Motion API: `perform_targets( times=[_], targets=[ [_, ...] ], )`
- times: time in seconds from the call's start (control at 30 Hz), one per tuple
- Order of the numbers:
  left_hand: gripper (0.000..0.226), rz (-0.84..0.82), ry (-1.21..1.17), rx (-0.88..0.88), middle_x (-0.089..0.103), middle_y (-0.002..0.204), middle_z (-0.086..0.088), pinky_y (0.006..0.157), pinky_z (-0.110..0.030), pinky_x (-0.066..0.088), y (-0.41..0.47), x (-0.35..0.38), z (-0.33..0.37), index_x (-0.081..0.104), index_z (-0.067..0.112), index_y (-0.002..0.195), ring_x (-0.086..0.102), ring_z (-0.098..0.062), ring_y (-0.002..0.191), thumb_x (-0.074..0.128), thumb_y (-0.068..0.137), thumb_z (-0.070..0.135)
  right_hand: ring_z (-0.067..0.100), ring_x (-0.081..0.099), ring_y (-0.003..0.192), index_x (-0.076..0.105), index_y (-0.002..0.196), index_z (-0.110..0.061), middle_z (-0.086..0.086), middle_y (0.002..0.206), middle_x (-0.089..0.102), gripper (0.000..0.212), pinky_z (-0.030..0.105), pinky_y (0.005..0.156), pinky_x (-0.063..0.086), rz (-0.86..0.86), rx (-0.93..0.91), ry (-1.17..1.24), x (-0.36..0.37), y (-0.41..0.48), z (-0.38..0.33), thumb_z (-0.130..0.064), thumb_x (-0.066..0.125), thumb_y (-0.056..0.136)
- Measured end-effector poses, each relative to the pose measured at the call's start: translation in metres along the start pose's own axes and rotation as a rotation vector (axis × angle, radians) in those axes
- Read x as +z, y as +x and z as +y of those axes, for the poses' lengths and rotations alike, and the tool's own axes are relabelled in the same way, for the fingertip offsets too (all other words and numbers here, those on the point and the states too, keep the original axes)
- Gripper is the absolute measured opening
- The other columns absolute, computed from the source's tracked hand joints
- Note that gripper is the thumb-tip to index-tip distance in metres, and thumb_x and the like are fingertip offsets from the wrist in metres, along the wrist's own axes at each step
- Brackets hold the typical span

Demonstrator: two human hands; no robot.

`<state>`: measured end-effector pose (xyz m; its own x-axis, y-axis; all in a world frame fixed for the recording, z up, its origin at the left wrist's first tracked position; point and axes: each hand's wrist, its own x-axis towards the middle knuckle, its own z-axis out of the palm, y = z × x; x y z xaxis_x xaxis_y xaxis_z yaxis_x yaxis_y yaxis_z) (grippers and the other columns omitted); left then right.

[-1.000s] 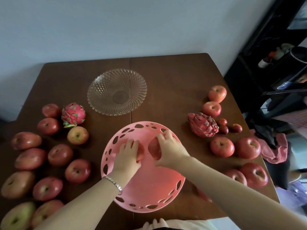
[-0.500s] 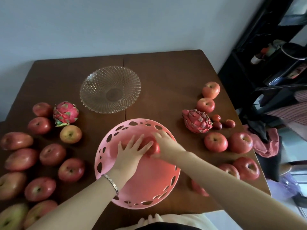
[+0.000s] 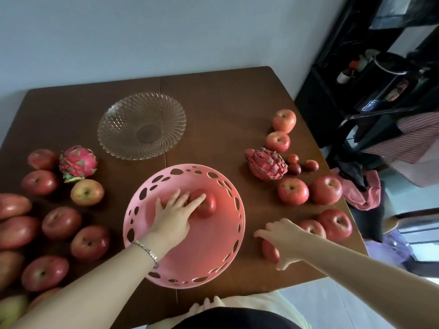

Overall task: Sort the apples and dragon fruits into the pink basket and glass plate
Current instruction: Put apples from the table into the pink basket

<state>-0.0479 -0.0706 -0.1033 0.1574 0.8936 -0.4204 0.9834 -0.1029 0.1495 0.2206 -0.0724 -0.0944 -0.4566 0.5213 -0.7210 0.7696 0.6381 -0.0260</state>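
Two hands on two apples, one in the basket and one beside it.
The left hand (image 3: 174, 217) lies with fingers spread straight over an apple (image 3: 207, 205) inside the pink basket (image 3: 213, 257), at the near middle of the counter (image 3: 225, 103). The right hand (image 3: 282, 241) curls round a second apple (image 3: 269, 251) on the counter, just right of the basket. The glass plate (image 3: 141, 125) sits behind the basket, with the left dragon fruit (image 3: 78, 162) and the right dragon fruit (image 3: 266, 166) out to either side.

Pink all over the basket (image 3: 206, 257), broken by oval cut-outs. Clear, diamond-and-swirl cut on the glass plate (image 3: 118, 119). Red on most apples (image 3: 293, 191), yellow-green on one apple (image 3: 87, 192). Magenta with green-tipped scales on the left dragon fruit (image 3: 78, 162). Dark brown bench (image 3: 225, 103).
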Motion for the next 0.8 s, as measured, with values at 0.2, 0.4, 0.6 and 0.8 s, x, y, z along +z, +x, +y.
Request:
perform_targets(
  times=[0.2, 0.4, 0.6, 0.8],
  targets=[
    [0.069, -0.038, 0.008, 0.034, 0.004, 0.16, 0.001, 0.114, -0.057, -0.001, -0.004, -0.014, 0.0, 0.005, 0.043, 0.146, -0.001, -0.024, 0.147, 0.041, 0.093, 0.016, 0.015, 0.052, 0.105, 0.049, 0.128, -0.025, -0.003, 0.119, 0.05, 0.07, 0.024, 0.089, 0.046, 0.292, 0.224, 0.595, -0.038, -0.023, 0.011, -0.039, 0.076, 0.065],
    [0.091, 0.02, -0.481, 0.265, 0.013, 0.153, 0.018, 0.111, -0.025, 0.023, -0.034, -0.05, 0.022, 0.001, 0.044, 0.145, 0.022, -0.001, 0.136, 0.065, 0.081, 0.032, 0.006, 0.061, 0.08, 0.062, 0.098, -0.027, -0.007, 0.094, 0.065, 0.04, 0.016, 0.064, 0.05, 0.467, 0.261, 1.042, -0.102, -0.032, -0.03, -0.045, 0.078, 0.066],
    [0.085, 0.244, -0.572, 0.223, 0.035, 0.127, 0.026, 0.095, -0.013, 0.037, -0.066, -0.048, 0.029, 0.033, 0.034, 0.137, 0.032, 0.012, 0.11, 0.079, 0.065, 0.039, 0.011, 0.065, 0.077, 0.069, 0.094, -0.017, -0.003, 0.085, 0.07, 0.033, 0.022, 0.067, 0.051, 0.313, 0.162, 1.233, -0.113, -0.005, -0.088, -0.044, 0.07, 0.074],
    [0.075, 0.137, -0.55, 0.017, 0.047, 0.12, 0.014, 0.087, -0.015, 0.039, -0.066, -0.022, 0.005, 0.041, 0.031, 0.126, 0.053, -0.009, 0.11, 0.08, 0.062, 0.035, 0.01, 0.056, 0.09, 0.056, 0.121, -0.023, -0.015, 0.089, 0.056, 0.046, 0.022, 0.081, 0.044, 0.24, 0.064, 1.002, -0.097, -0.012, -0.072, -0.038, 0.069, 0.081]
  ],
)
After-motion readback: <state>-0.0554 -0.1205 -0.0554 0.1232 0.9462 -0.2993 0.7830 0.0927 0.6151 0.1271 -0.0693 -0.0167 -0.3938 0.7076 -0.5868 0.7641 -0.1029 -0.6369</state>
